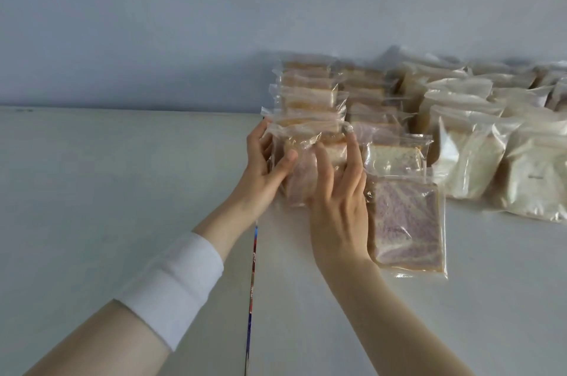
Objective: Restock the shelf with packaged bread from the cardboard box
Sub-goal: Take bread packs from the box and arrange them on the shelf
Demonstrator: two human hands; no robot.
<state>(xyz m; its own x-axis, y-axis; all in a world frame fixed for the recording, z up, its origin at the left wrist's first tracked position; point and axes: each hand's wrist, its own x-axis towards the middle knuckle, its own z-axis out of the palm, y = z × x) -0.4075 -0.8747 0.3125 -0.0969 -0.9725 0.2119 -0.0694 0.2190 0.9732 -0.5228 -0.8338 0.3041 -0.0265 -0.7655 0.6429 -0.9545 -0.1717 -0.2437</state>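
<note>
Both hands hold a clear packet of sliced bread (pixel 302 173) upright at the front of the leftmost row on the white shelf (pixel 122 176). My left hand (pixel 264 161) grips its left edge, thumb across the front. My right hand (pixel 337 191) holds its right side, fingers spread over the plastic. Behind it stand several similar packets (pixel 306 93). A packet of purple-swirled bread (pixel 406 222) lies flat just right of my right hand. The cardboard box is out of view.
More rows of bagged pale bread (pixel 478 142) fill the shelf to the right, up to the grey back wall (pixel 184 23). A narrow seam with a coloured strip (pixel 252 283) splits the shelf surface. The shelf left of the seam is bare.
</note>
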